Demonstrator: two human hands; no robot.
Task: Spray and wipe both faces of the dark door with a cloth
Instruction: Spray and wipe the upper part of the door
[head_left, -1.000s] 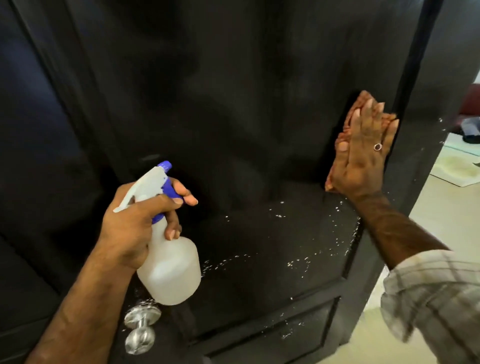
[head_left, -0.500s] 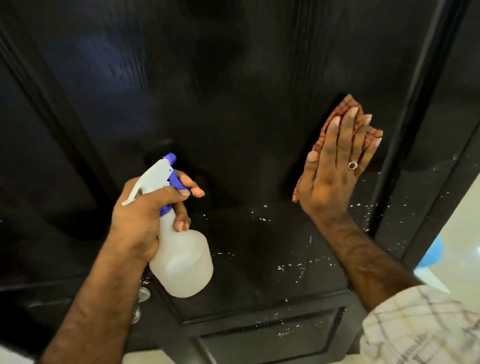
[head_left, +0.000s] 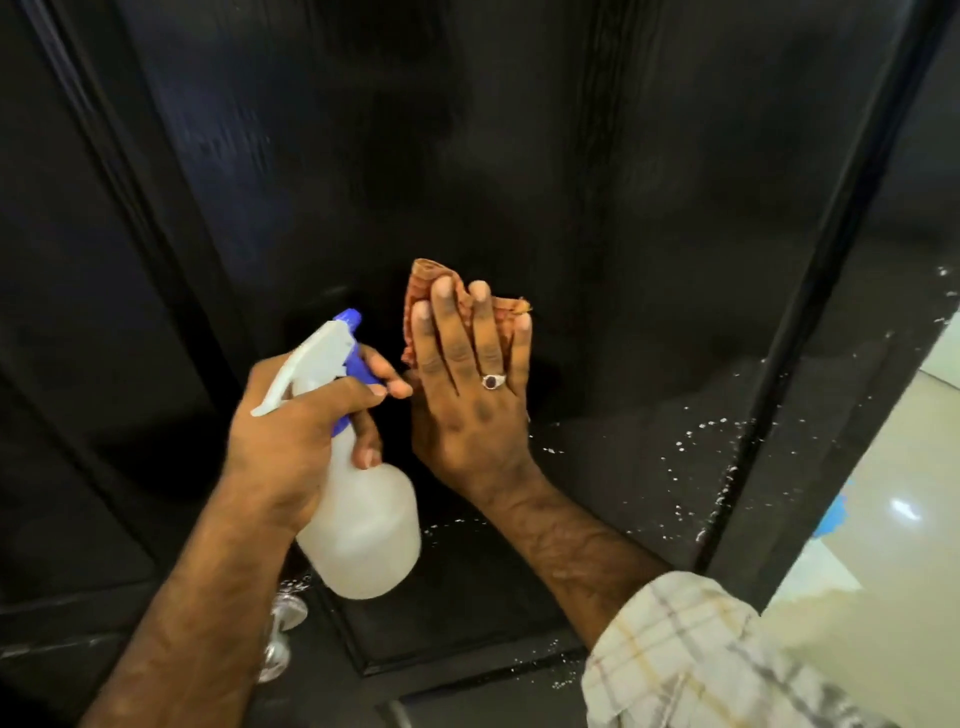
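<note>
Orange cloth (head_left: 457, 291) pressed flat-fingered to door (head_left: 649, 208) by right hand (head_left: 470, 400), wiping; left hand (head_left: 296, 441) grips spray bottle (head_left: 358, 519); droplets (head_left: 701, 441) lower right likely next.

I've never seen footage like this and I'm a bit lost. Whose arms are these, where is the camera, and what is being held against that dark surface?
There is no machine here: these are a person's two bare arms, filmed by a wide-angle camera worn on their head, looking forward and down. The dark surface is a door seen close up. The left hand grips a white spray bottle with a blue nozzle. The right hand, wearing a ring, presses a reddish cloth flat against the door with straight fingers. White droplets speckle the door to the right of the hands. A metal knob shows below the bottle, and pale floor at the right edge.
</note>
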